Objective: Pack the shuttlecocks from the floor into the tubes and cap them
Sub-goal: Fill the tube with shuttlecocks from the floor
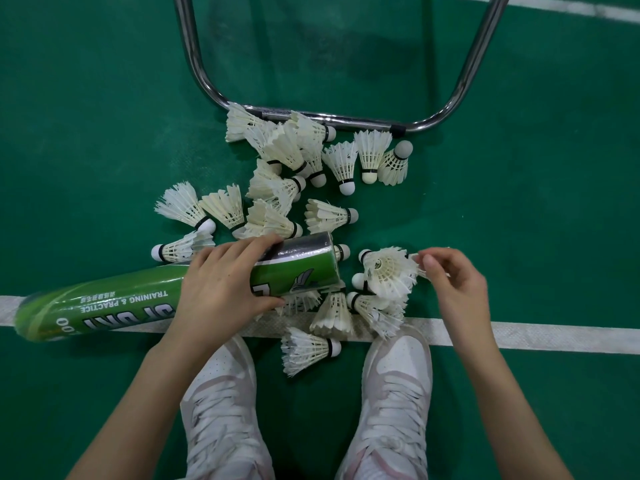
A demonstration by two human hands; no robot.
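L hand (221, 289): fingers (254, 245) curled over top of tube (138, 299), thumb at its near side; grasping it approx. mid-length. Tube is green, lies near-horizontal, slightly tilted, across white court line (519, 336). Open end (334, 259) points right, toward the R hand; far end sits at frame left, over the line. Print on tube reads "TRAINING & PRACTICE", upside down from this view.

R hand (457, 289): fingers bent, thumb and forefinger pinching feather tips of one shuttlecock (389, 271). That shuttle's skirt faces the camera, cork away; it sits just right of the tube mouth, touching neighbouring shuttles. Cannot tell if it is lifted off the floor.

Loose shuttles (294, 150) on green floor (104, 133), approx. 20+, white feathers, white corks w/ black bands. One cluster lies against the chrome frame (332, 117) at top, some touching its bar. A second group sits left of centre, just beyond the tube. A third lies under and near the tube mouth, on and beside the line. One shuttle (306, 349) lies alone between the shoes, cork to the right.

Shoes (221, 410): white, laced, toes at the line, either side of that shuttle. Both forearms bare, entering from bottom of frame.
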